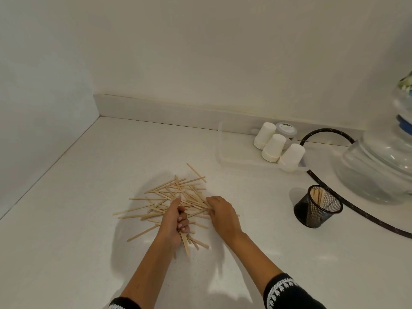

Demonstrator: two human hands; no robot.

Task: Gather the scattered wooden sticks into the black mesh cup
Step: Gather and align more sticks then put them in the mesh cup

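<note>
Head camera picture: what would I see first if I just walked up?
First, the messy pile of wooden sticks in the middle of the white counter. The left hand grips a bunch of them, and the right hand reaches into the pile. To the right stands the black mesh cup, already holding some sticks.

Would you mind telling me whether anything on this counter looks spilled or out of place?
Yes: wooden sticks lie scattered criss-cross on the counter, left of the black mesh cup, which holds only a few. The left hand grips a bundle; the right hand picks at the pile.
</note>
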